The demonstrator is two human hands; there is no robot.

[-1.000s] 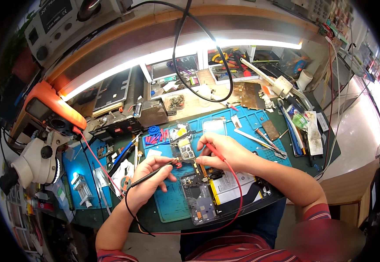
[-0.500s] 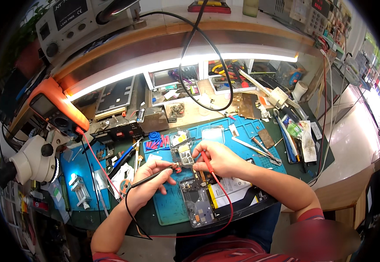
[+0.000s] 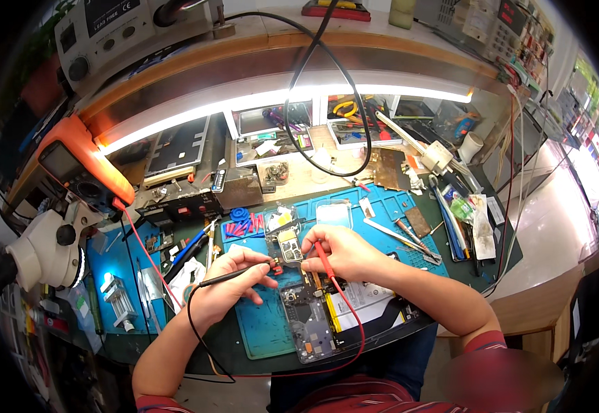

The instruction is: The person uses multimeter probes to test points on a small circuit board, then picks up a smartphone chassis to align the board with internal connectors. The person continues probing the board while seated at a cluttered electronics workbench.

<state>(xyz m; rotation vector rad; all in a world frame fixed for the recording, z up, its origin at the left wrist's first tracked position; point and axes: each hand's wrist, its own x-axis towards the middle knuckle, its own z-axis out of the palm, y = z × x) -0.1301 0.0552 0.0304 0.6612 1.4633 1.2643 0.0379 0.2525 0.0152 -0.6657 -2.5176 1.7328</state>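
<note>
My left hand [image 3: 227, 292] is closed around a black multimeter probe [image 3: 225, 277], its tip pointing right toward a small reddish part [image 3: 276, 266] at the lower left of a phone circuit board [image 3: 290, 246]. A red multimeter probe [image 3: 324, 260] is gripped in my right hand [image 3: 346, 253], whose fingertips are by the board's right lower edge. Whether either tip touches metal is too small to tell. Below my hands lies an opened phone [image 3: 304, 323] with its dark inner frame and silvery-white battery [image 3: 368, 306] exposed.
An orange multimeter [image 3: 82, 165] stands at the left, beside a white microscope [image 3: 55, 244]. A blue work mat [image 3: 261, 330] lies under the board. Red-and-blue small parts [image 3: 244, 224], tweezers [image 3: 389, 233] and a tool holder [image 3: 461, 220] surround it. A black cable loop [image 3: 367, 138] hangs overhead.
The whole view has shifted slightly. Both hands keep their probes at nearly the same places by the board, and the black lead near my left forearm has swung a little.
</note>
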